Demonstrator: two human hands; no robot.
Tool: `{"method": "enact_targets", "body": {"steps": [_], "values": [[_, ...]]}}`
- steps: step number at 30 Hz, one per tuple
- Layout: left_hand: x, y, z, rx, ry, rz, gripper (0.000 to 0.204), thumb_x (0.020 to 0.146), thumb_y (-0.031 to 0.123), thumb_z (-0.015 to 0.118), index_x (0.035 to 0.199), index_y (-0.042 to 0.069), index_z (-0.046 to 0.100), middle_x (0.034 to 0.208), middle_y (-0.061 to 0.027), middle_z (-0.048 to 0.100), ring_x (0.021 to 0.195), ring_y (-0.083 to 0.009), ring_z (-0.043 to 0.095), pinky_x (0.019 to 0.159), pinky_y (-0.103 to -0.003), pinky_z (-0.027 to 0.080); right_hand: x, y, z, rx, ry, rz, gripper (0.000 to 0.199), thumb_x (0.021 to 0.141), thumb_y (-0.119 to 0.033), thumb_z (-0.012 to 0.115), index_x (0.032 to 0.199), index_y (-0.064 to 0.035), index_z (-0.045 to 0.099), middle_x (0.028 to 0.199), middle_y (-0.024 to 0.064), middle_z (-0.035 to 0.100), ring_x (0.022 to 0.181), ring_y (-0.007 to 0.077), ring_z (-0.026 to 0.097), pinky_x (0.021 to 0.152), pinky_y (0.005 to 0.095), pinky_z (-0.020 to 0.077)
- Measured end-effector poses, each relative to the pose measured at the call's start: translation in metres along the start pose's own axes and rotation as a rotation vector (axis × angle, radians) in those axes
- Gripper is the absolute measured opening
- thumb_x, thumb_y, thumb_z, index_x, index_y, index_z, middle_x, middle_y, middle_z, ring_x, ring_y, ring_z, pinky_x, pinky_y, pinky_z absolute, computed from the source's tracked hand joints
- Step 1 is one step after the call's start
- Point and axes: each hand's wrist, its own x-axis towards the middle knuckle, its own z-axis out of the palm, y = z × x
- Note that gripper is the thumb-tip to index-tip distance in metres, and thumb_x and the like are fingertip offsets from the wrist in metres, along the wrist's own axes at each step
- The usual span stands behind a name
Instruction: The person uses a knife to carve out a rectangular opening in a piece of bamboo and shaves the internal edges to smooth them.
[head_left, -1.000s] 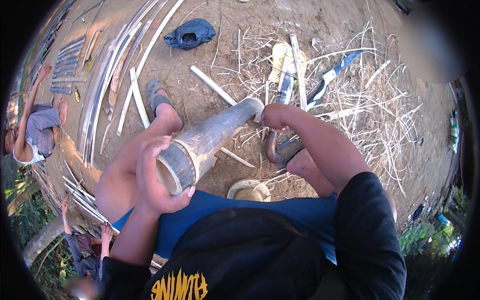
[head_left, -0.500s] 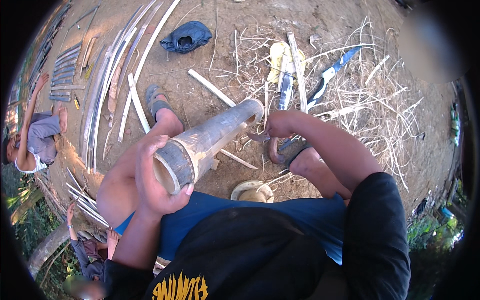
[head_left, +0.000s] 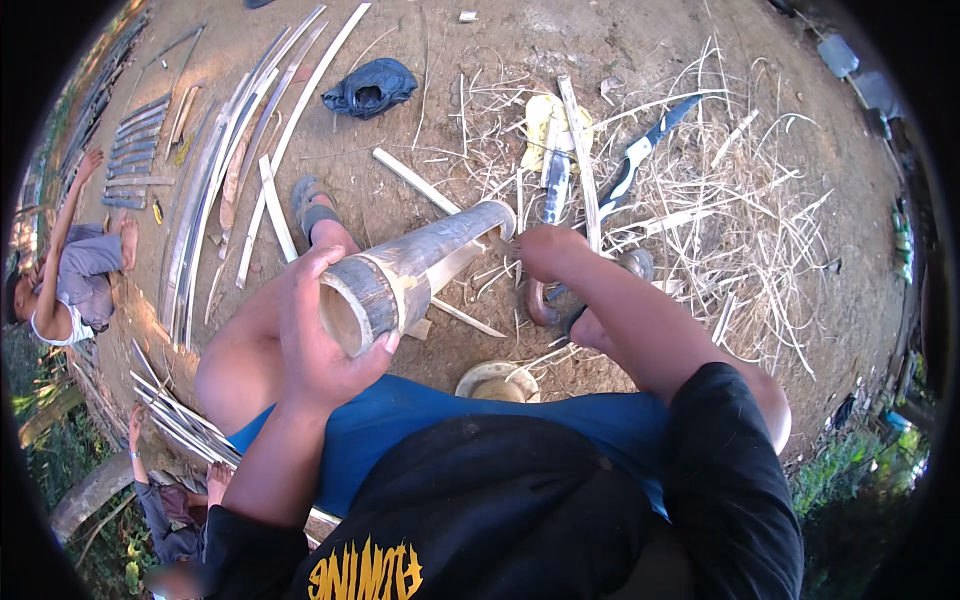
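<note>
A thick grey-brown bamboo tube lies slanted across the space between my legs, its open end toward me and its far end up to the right. Around the near end wraps my left hand, thumb on the lower rim. Pale shaved patches and a cut notch show along its right side. My right hand is closed in a fist at the far end, gripping a knife. Its short blade meets the tube by the notch; the curved brown handle hangs below the fist, its grip hidden.
Bamboo shavings cover the ground at right. Beyond my hands lie a knife in its sheath, a yellow bag and a black bag. Long bamboo strips lie at left, near a seated person. A round hat-like thing sits close by.
My right hand has moved slightly left and up, bringing the blade against the tube's far end. The tube has turned a little in my left hand. My right knee has swung outward.
</note>
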Motion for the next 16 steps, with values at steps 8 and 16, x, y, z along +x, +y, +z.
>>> {"method": "enact_targets", "body": {"steps": [8, 16], "values": [[0.005, 0.005, -0.002, 0.131, 0.027, 0.045, 0.094, 0.068, 0.023, 0.087, 0.144, -0.003, 0.039, 0.133, -0.0262, 0.050, 0.122, -0.0442, 0.054, 0.107, -0.050, 0.044, -0.017, 0.013, 0.011, 0.094, -0.353, -0.043, 0.028, 0.092, -0.024, 0.063, 0.115, -0.0152, 0.077, 0.108, 0.0157, 0.076, 0.102, 0.0302, 0.073, 0.083, 0.0434, 0.0582], [0.019, 0.032, 0.002, 0.133, -0.152, -0.159, 0.106, 0.069, 0.021, 0.091, 0.155, 0.003, 0.031, 0.151, -0.0286, 0.043, 0.142, -0.0439, 0.042, 0.117, -0.048, 0.037, -0.110, 0.105, 0.002, 0.006, 0.191, 0.097, 0.032, 0.078, -0.029, 0.079, 0.099, -0.0044, 0.078, 0.090, 0.0162, 0.075, 0.084, 0.0338, 0.072, 0.077, 0.0456, 0.0566]]}}
